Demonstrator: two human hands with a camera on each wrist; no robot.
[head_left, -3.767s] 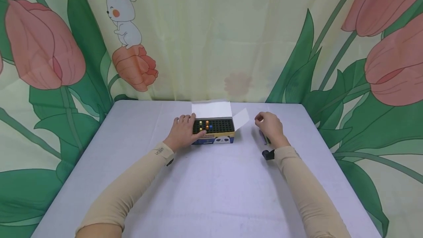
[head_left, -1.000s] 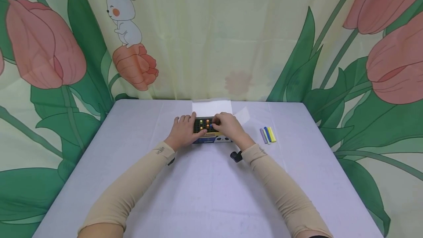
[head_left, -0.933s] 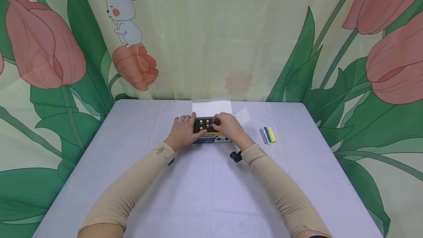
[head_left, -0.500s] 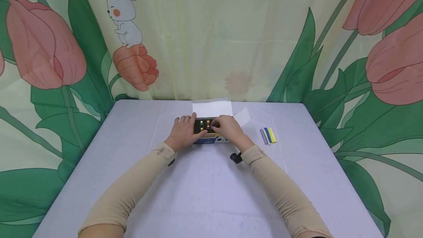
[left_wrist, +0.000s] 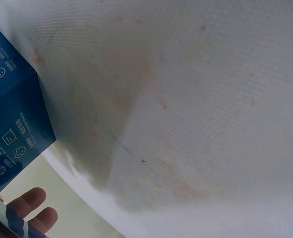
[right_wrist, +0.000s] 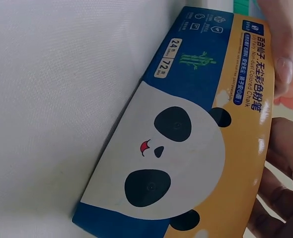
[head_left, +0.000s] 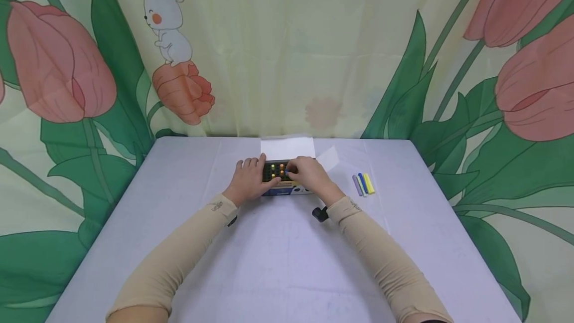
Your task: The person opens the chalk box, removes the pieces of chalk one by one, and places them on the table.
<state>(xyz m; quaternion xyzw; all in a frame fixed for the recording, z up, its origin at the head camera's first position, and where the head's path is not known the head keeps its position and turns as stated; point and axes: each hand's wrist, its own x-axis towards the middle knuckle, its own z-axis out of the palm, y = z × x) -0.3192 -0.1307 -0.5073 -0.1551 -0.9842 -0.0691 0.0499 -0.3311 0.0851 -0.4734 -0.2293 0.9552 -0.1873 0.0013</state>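
A chalk box (head_left: 291, 188) with a panda on its front stands near the table's far side, its lid folded up. Several chalk sticks poke up from its black holed insert, among them an orange stick (head_left: 281, 166) and a yellow-green stick (head_left: 273, 167). My left hand (head_left: 248, 180) holds the box's left end, thumb along the front edge; two fingertips show past the box in the left wrist view. Over the insert, my right hand (head_left: 309, 173) pinches a blue chalk stick (head_left: 287, 172) between thumb and forefinger; most of that stick is hidden.
Loose chalk sticks, purple (head_left: 357, 185), blue (head_left: 362, 183) and yellow (head_left: 368, 183) among them, lie on the white tablecloth (head_left: 287, 263) right of the box. A white side flap (head_left: 329, 158) sticks out at the box's right end. A printed curtain (head_left: 287, 54) hangs behind the table.
Since the oldest frame my right hand has gone left from the loose sticks to the insert, uncovering them. Over the last second it has dipped slightly. The left hand stays put.
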